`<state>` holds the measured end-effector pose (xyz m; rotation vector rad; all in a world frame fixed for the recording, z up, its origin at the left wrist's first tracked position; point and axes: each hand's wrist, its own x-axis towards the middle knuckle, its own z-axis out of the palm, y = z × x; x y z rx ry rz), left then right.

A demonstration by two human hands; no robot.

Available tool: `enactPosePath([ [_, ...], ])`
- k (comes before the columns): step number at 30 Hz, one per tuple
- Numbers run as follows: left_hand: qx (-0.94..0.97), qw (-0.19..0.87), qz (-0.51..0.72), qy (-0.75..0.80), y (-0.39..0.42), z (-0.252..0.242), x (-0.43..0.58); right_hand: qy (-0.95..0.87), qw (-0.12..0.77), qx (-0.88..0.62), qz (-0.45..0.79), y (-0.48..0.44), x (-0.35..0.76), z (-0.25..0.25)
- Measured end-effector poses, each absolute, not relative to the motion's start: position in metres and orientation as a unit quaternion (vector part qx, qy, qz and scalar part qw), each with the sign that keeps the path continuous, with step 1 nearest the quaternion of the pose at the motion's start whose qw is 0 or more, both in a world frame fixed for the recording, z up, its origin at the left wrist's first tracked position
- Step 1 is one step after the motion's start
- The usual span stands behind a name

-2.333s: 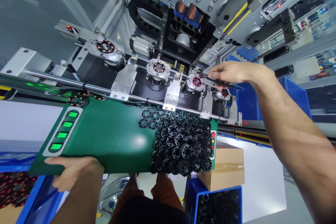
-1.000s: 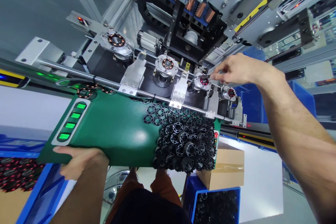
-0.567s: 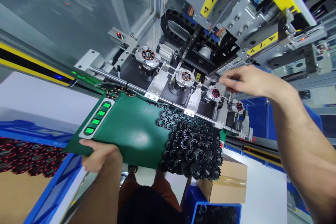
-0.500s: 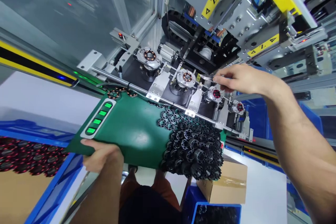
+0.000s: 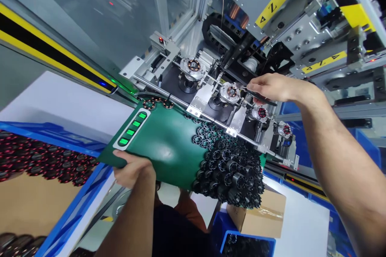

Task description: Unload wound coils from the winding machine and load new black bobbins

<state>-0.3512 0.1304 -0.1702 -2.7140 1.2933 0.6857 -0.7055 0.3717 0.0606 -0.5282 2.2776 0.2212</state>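
Observation:
My left hand grips the near-left edge of the green work surface, thumb on top and fingers curled below, beside a panel of green-lit buttons. Beyond the metal rail, my right hand is closed around a slim tool with a dark handle; its exact kind is unclear. The tool's thin metal tip reaches the right side of a round fixture holding a copper-wound motor stator. Another copper-wound stator sits in the leftmost fixture. Two fixtures on the right hold stators lit red.
Black stator cores are piled on the right of the green surface. A few wound stators lie at its back left. Blue bins flank me, with a cardboard box at lower right. Winding machinery overhangs the fixtures.
The view has shifted, so the fixtures appear farther right. Relative to them, my right hand has moved left with its tool, nearer the second fixture. My left hand stays on the edge.

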Motion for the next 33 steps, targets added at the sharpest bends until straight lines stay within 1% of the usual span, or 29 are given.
enactPosePath([
  [11,-0.878,0.028,0.224,0.423,0.131,-0.174,-0.349,0.902,0.374,-0.191,0.103,0.372,-0.707,0.059],
  [17,-0.875,0.032,0.227,0.427,0.130,-0.167,-0.352,0.903,0.373,-0.197,0.075,0.372,-0.708,0.059],
  [22,-0.875,0.034,0.217,0.432,0.130,-0.174,-0.349,0.907,0.361,-0.198,0.083,0.374,-0.710,0.056],
  [25,-0.871,0.023,0.218,0.440,0.130,-0.178,-0.346,0.905,0.370,-0.191,0.088,0.373,-0.710,0.056],
  [33,-0.873,0.024,0.217,0.437,0.130,-0.175,-0.347,0.890,0.402,-0.212,0.047,0.382,-0.715,0.056],
])
